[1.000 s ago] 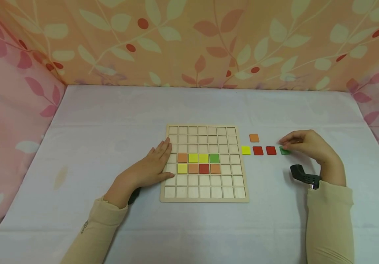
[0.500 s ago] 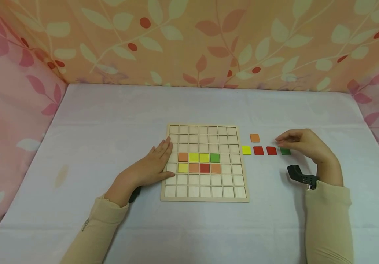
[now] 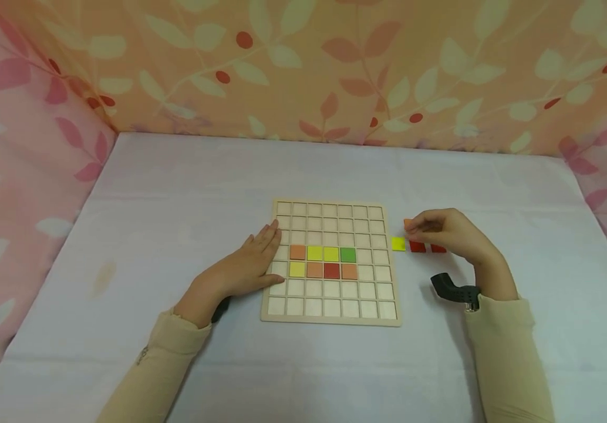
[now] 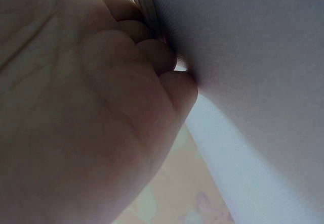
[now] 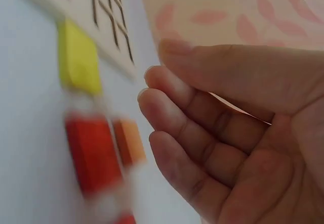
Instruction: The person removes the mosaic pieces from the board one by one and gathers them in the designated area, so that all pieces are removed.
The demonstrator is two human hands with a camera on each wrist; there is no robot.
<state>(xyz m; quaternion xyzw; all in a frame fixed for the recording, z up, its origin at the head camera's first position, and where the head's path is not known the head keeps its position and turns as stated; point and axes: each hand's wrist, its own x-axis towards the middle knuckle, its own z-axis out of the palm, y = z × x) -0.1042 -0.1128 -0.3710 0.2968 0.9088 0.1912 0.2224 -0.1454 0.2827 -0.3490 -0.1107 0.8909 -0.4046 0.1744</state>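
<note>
A wooden grid board [image 3: 330, 322] lies on the cloth, with two short rows of orange, yellow, green and red square tiles set in its middle cells. My left hand [image 3: 242, 267] rests along the board's left edge, fingers extended. In the left wrist view the fingertips meet the board's side [image 4: 144, 4]. My right hand [image 3: 454, 235] hovers over the loose tiles right of the board, fingers bent loosely and nothing visible between them. Below its fingertips are an orange tile [image 3: 407, 224] and a red tile [image 3: 417, 247], both partly covered. A yellow tile [image 3: 398, 244] lies beside the board.
Another red tile [image 3: 438, 249] shows from under the right hand. A black camera mount [image 3: 454, 291] sits on the right wrist. White cloth [image 3: 187, 176] covers the table, and a floral curtain [image 3: 282, 70] stands behind it.
My right hand has moved left, from the green tile to above the orange and red tiles; the green tile is now hidden behind it. The left hand stays on the board.
</note>
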